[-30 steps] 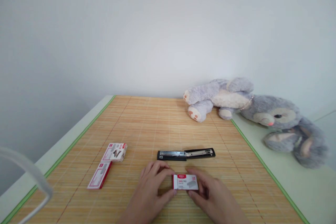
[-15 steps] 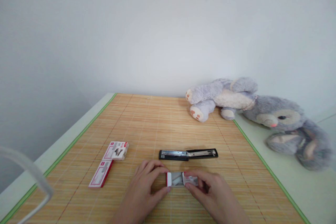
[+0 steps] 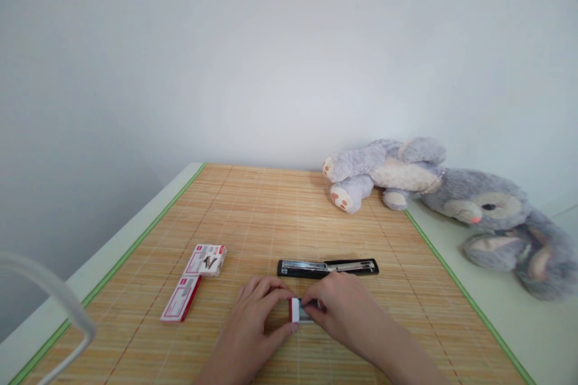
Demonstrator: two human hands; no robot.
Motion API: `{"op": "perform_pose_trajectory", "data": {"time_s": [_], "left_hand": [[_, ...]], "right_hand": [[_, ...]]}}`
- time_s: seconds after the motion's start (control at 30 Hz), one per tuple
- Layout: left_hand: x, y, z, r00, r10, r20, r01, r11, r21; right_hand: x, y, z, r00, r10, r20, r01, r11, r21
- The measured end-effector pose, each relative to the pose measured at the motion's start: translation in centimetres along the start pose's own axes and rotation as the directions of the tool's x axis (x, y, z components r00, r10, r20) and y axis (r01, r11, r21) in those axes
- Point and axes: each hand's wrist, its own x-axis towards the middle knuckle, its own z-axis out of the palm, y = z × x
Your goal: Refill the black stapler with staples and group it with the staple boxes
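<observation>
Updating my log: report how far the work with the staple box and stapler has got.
Done: the stapler lies unfolded flat on the mat. In hand: the left hand and right hand pinch the small staple box between them, the right covering most of it. Left: no staples show outside the box.

A plain white wall (image 3: 271,42) fills the upper half, softly and evenly lit. Below it stands a pale table (image 3: 519,319), most of its top covered by a green-edged bamboo mat (image 3: 271,204). A grey plush rabbit (image 3: 451,198) lies far right by the wall, partly on the mat.
</observation>
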Motion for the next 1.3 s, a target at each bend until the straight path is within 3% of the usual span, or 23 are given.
{"op": "perform_pose_trajectory", "data": {"time_s": [0.5,0.73,0.9,1.1,1.3], "left_hand": [[0.0,0.0,0.1,1.000,-0.006,-0.020,0.006,1.000,0.000],[0.1,0.0,0.0,1.000,-0.014,-0.013,0.014,1.000,-0.017],[0.1,-0.1,0.1,1.000,-0.005,-0.014,0.005,1.000,-0.010],[0.0,-0.2,0.2,0.999,-0.011,-0.050,0.012,1.000,0.015],[0.3,0.4,0.2,0.999,-0.039,0.012,0.039,0.999,-0.002]], "right_hand": [[0.2,-0.4,1.6,0.996,0.083,-0.037,-0.083,0.997,0.010],[-2.1,1.9,1.5,0.975,0.200,-0.100,-0.168,0.950,0.263],[-3.8,3.6,2.6,0.960,0.265,-0.094,-0.210,0.896,0.391],[-5.4,5.9,3.6,0.952,0.293,-0.091,-0.229,0.874,0.428],[-6.1,6.7,3.3,0.962,0.270,-0.046,-0.226,0.877,0.424]]}}
